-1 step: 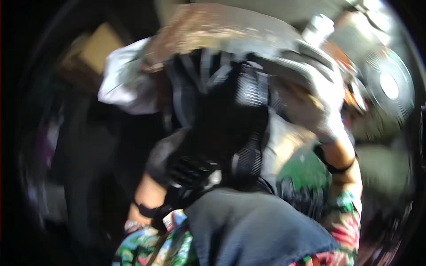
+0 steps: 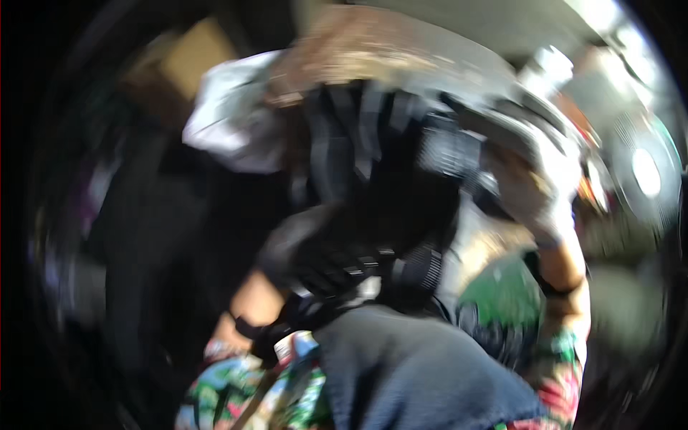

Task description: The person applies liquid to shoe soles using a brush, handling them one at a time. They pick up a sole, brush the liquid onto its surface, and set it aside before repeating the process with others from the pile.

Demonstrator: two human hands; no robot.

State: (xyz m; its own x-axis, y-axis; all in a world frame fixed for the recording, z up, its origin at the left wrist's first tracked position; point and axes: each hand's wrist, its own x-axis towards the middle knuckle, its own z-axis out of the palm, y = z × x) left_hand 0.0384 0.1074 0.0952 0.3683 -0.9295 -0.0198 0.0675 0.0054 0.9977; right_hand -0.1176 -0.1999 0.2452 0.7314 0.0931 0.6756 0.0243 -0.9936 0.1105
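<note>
Black ribbed part (image 2: pixel 373 186) at mid-frame, raised close before the chest, tucked under a curved grey rim (image 2: pixel 444 79). All smeared by motion blur.

Right hand (image 2: pixel 545 186), in a pale glove, clamped over the right edge of rim, fingers curled round it. Left hand (image 2: pixel 322 261), in a dark ridged glove, pressed against the lower side of part; whether clenched or flat, cannot tell through the blur.

To judge by this: best done with weight shared between both hands, right grip full-fingered on rim and not only at the tips, left palm square beneath as support. Better kept close to the body, level, turned slowly. Worth minding the white rag (image 2: pixel 229 122) hanging at upper left, touching or just behind part, liable to snag. Same for the dark cloth (image 2: pixel 416 373) below, close under the left wrist.

Containers: only one likely, a brown cardboard box (image 2: pixel 190 61) at upper left, behind rag, well apart from both hands. Open or closed, and what lies inside, cannot tell.
</note>
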